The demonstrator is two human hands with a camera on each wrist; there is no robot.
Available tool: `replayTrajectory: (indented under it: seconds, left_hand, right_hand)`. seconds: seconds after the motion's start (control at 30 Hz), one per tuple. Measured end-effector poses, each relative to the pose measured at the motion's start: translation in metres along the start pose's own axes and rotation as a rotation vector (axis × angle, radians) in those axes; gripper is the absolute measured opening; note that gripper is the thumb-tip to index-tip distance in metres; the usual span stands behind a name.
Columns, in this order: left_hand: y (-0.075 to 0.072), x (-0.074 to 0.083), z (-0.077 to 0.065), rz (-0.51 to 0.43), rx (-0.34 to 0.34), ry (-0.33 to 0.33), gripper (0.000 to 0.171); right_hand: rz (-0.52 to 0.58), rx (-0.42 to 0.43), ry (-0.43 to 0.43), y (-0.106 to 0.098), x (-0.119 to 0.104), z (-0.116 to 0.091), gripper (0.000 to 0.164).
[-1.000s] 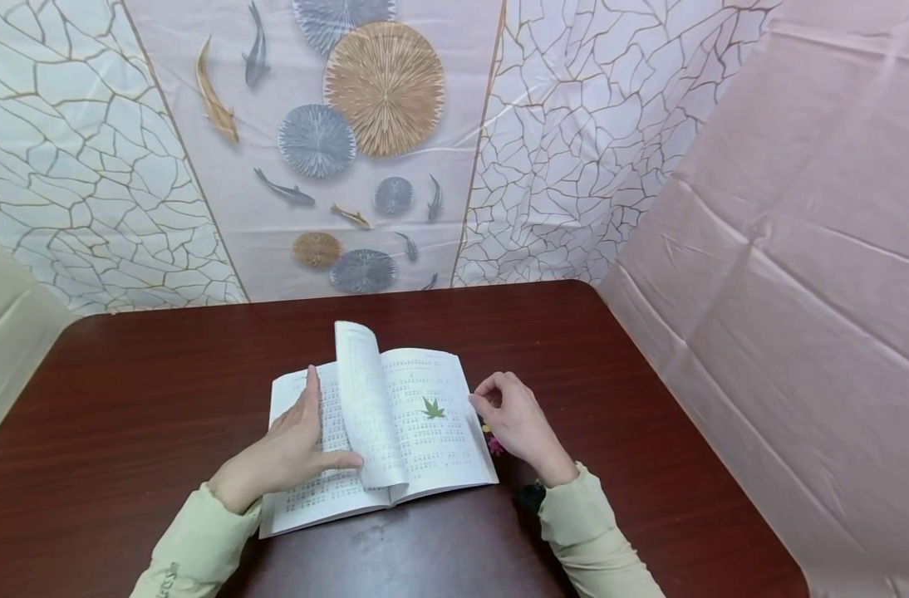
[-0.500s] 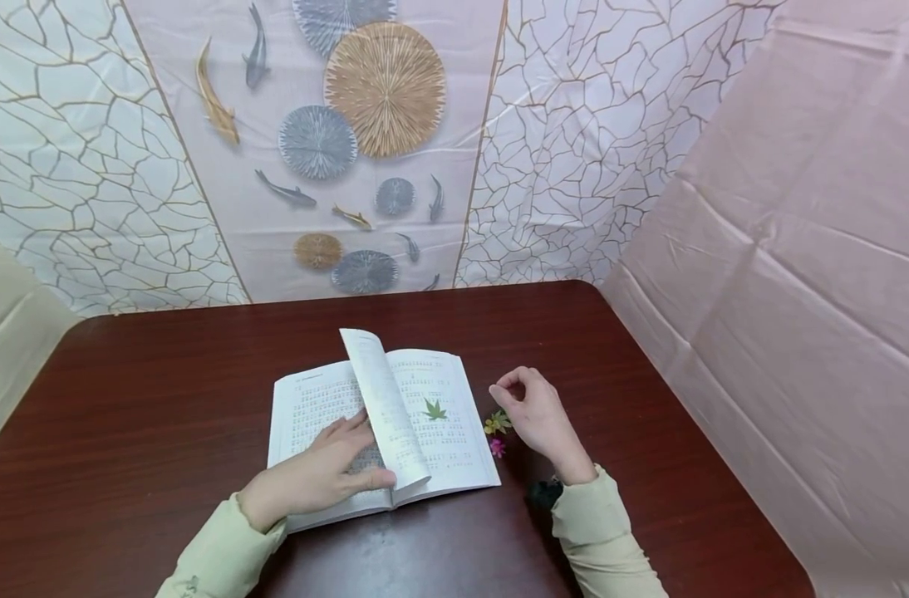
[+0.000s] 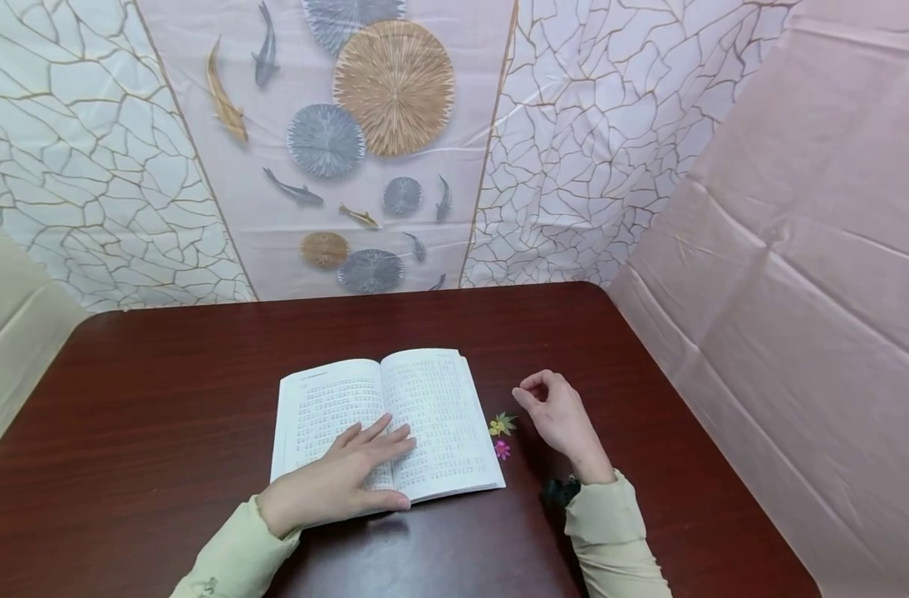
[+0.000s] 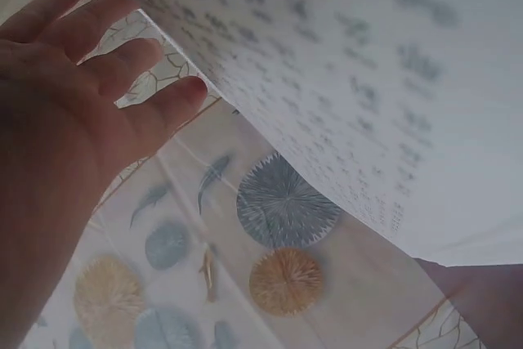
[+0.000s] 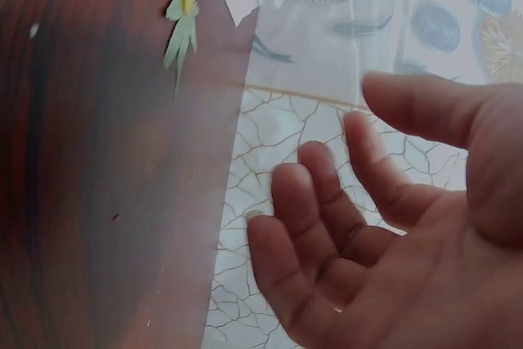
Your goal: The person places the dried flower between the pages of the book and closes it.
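Observation:
An open book (image 3: 335, 402) with printed white pages lies on the table, both sides spread flat. My left hand (image 3: 346, 477) rests over its lower middle with fingers spread, across the fold. In the left wrist view, a printed page (image 4: 343, 96) runs close beside the fingertips of my left hand (image 4: 90, 96). Off the book's right edge, my right hand (image 3: 565, 421) is raised with loosely bent fingers and holds nothing. Between it and the book lie a green leaf and yellow flower (image 3: 500, 426) and a pink flower (image 3: 503, 449).
The dark red-brown table (image 3: 163, 399) reaches back to a patterned curtain (image 3: 395, 166) with fish and round shapes. A pink cloth (image 3: 798, 291) hangs along the right side. A small black object (image 3: 558, 492) is beside the right sleeve.
The raised page has turned over to the right and now lies flat, covering the green leaf that was on the page. My left hand moved right across the fold; my right hand drew slightly right.

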State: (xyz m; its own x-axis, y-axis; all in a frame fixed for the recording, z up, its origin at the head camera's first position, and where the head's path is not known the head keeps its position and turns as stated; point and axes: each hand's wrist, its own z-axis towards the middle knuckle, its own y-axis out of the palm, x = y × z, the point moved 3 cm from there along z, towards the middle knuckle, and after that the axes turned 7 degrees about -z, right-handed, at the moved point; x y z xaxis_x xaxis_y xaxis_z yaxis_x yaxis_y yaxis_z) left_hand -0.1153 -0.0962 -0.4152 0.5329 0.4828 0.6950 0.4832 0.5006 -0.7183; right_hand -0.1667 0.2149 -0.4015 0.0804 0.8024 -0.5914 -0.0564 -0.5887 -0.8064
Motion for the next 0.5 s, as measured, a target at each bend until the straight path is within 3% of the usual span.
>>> replayTrajectory:
  seconds: [0.37, 0.5]
  left_hand:
    - [0.009, 0.0, 0.005, 0.061, -0.031, -0.017, 0.076]
    - [0.004, 0.0, 0.001, 0.074, -0.011, -0.018, 0.079]
  right_hand:
    - [-0.119, -0.083, -0.017, 0.01, 0.008, 0.002, 0.033]
    - [-0.148, -0.106, -0.032, 0.015, 0.009, 0.002, 0.038]
